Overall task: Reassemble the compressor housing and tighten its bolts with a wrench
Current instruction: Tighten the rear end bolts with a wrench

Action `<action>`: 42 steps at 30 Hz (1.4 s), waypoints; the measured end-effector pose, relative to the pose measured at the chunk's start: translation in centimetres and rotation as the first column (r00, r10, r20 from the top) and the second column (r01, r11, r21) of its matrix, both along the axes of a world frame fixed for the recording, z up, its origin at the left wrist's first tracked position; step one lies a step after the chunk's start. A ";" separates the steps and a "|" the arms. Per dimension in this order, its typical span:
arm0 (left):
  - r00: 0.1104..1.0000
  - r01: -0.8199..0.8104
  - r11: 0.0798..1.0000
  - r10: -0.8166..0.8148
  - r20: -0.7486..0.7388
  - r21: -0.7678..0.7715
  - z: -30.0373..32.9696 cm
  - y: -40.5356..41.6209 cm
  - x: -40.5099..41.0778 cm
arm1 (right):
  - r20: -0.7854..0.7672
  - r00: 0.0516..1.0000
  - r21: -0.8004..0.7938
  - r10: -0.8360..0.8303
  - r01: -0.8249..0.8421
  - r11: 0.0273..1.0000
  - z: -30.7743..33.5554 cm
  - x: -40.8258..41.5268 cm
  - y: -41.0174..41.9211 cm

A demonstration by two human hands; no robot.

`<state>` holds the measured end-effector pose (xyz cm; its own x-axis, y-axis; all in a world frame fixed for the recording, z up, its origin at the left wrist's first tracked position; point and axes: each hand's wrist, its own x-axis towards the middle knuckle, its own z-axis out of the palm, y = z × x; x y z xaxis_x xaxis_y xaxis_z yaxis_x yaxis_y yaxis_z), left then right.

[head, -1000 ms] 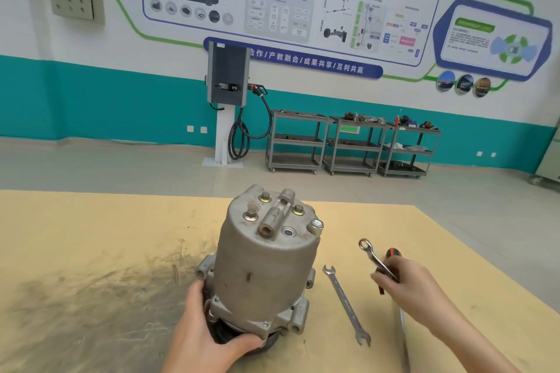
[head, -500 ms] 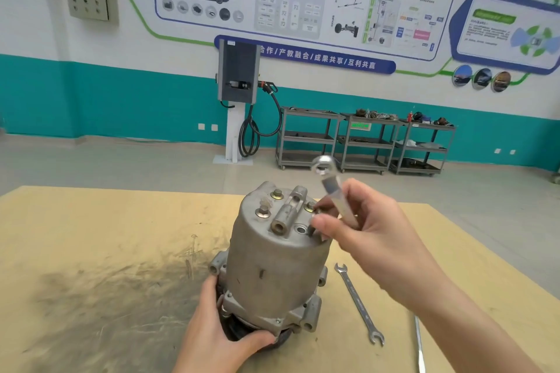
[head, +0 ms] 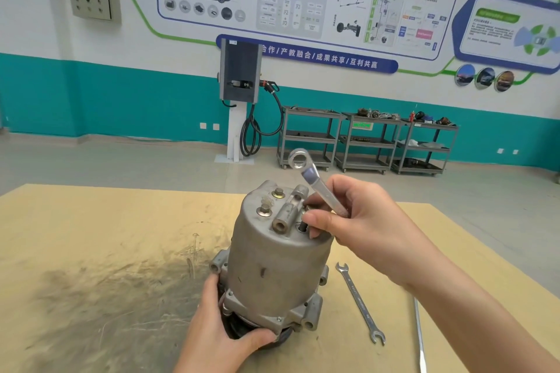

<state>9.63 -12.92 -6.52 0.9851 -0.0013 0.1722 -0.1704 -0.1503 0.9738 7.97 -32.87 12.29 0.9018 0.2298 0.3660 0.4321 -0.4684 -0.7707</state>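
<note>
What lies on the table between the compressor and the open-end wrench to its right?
Nothing: in the head view, only bare table separates the compressor from the open-end wrench.

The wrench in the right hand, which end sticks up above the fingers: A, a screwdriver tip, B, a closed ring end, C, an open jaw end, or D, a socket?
B: the wrench held by the right hand shows a closed ring at its raised end, above the compressor housing.

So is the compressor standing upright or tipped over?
Upright: the compressor stands on end on the table, bolts facing up, left hand gripping its base.
</note>
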 end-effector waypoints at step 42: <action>0.981 0.052 0.960 0.002 0.192 -0.276 -1.2 -0.9 1.1 | -0.006 0.998 0.438 -0.055 0.052 0.897 -4.3 3.4 -2.6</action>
<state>10.71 -13.77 -7.67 0.9349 0.0491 0.3514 -0.3548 0.1291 0.9260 11.33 -35.49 8.00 0.9057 -0.0032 0.4239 0.4211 -0.1067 -0.9007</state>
